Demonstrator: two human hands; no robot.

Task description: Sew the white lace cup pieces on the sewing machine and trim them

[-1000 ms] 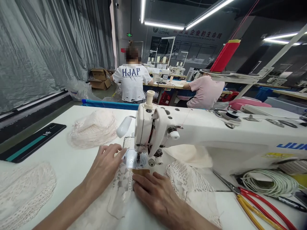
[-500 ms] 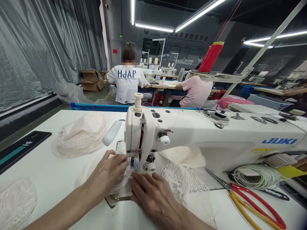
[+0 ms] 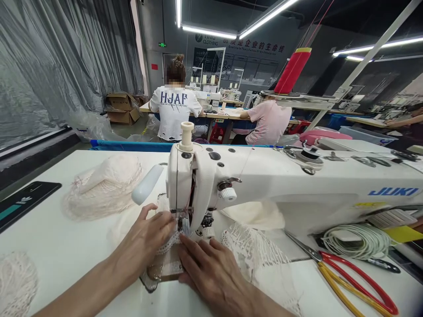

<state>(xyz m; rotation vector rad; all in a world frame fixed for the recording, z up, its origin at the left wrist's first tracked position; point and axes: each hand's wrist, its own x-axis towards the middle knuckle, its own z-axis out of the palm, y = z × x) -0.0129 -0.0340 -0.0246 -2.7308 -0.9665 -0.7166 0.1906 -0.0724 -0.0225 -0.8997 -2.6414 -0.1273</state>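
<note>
A strip of white lace fabric (image 3: 170, 245) lies under the needle area of a white sewing machine (image 3: 251, 176). My left hand (image 3: 150, 233) is bent over its left side, fingertips closed on the cloth beside the presser foot (image 3: 181, 224). Opposite it, my right hand (image 3: 209, 268) lies low with its fingers together, the index fingertip on the lace edge just in front of the foot. The palms hide part of the cloth. More white lace cloth (image 3: 256, 246) spreads on the table right of my right hand.
Red-and-yellow-handled scissors (image 3: 350, 281) lie at right by a coil of pale cord (image 3: 357, 242). A lace pile (image 3: 105, 185), another lace piece (image 3: 16, 284) and a black phone-like slab (image 3: 29, 200) rest at left. Two people sit ahead, backs turned.
The lace between my hands has shifted toward the machine, and less of it shows. Both hands stay close to the presser foot. The whole view has tilted slightly.
</note>
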